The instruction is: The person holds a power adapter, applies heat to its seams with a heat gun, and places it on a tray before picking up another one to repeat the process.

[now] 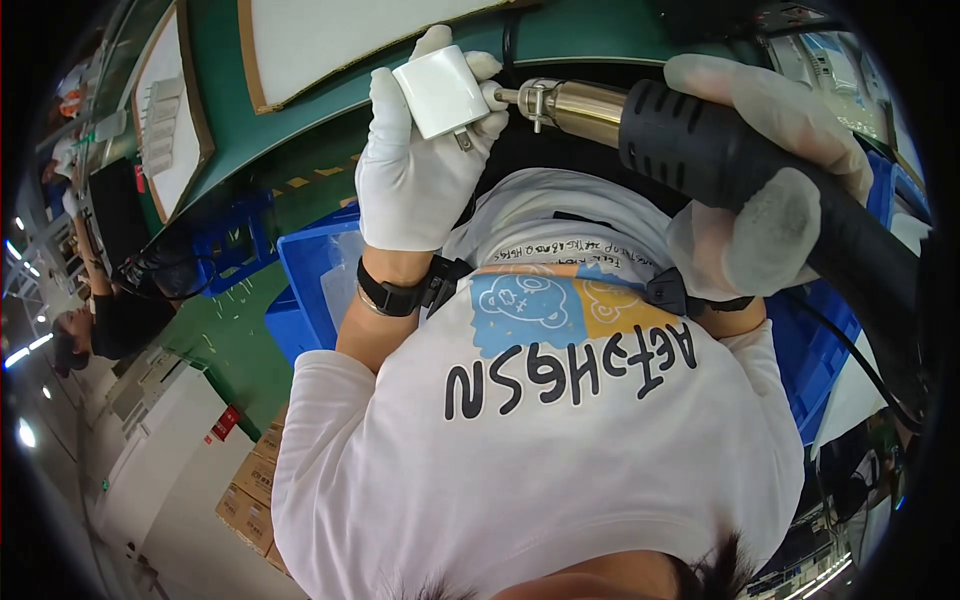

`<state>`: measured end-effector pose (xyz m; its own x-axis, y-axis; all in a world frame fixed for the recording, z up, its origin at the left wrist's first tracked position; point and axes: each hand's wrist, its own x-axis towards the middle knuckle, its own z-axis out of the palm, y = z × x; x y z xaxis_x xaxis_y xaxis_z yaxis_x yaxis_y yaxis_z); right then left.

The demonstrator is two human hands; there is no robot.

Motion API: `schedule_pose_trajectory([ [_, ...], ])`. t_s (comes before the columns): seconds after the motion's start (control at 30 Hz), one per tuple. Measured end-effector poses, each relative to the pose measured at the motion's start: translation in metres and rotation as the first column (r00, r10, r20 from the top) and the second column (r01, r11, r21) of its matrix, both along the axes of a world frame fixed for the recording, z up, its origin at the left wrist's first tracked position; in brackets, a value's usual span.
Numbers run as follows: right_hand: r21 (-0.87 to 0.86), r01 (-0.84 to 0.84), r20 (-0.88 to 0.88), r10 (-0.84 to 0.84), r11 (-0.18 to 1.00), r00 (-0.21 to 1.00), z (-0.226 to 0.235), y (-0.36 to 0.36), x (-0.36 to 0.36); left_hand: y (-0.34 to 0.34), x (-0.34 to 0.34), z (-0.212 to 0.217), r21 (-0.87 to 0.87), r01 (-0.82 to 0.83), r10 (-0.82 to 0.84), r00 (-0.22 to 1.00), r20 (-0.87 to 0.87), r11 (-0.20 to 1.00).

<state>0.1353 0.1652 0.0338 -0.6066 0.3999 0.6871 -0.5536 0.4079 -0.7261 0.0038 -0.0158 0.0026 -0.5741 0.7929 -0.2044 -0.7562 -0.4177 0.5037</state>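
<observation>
Dark hair [728, 570] is hanging at the lower edge, and past it a white shirt [560, 470] is filling the middle, carrying bold dark lettering that is appearing upside down beneath a blue-and-orange bear print. A black watch [398, 296] is circling the left wrist. Beyond it, the gloved left hand [425, 165] is curling partly closed, cupping a white charger [442, 92] between thumb and fingers above the person's lap, its metal prongs [463, 139] pointing back toward the body. The gloved right hand [778, 225] is wrapping around the black grip of a brass-barrelled tool [585, 105]; its thin nozzle [508, 96] is ending right beside the charger and a fingertip, though contact is impossible to tell.

The step in hand seems to be working the nozzle at the charger's edge; the next move is probably calling for steady alignment, with fingertips staying clear of the nozzle. No label is showing on the charger's glossy face.

Blue crates [308, 300] are standing to either side. Further out, a white board [340, 40] is lying on the green counter [214, 50]; cardboard boxes [247, 490] are bearing print too small for reading, near a red sign [226, 423].
</observation>
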Motion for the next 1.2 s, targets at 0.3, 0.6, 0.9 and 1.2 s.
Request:
schedule_pose_trajectory([
  [0.3,0.145,0.045,0.083,-0.057,0.988,0.995,0.006,-0.007,-0.001,0.003,0.000,-0.001,-0.025,-0.003,0.003,1.000,-0.005,1.000],
  [0.6,0.026,-0.002,0.052,0.000,1.000,0.999,0.007,-0.009,-0.004,0.002,-0.002,-0.003,-0.041,-0.005,0.005,1.000,0.007,0.999],
  [0.9,0.023,-0.034,-0.068,0.036,0.999,0.997,-0.003,-0.004,-0.009,0.004,0.002,0.002,-0.140,-0.035,0.031,0.999,-0.026,0.990],
  [1.2,0.277,-0.154,0.087,0.135,0.948,0.987,0.008,0.009,-0.009,0.002,0.000,-0.001,-0.095,-0.022,0.022,1.000,-0.007,0.995],
])
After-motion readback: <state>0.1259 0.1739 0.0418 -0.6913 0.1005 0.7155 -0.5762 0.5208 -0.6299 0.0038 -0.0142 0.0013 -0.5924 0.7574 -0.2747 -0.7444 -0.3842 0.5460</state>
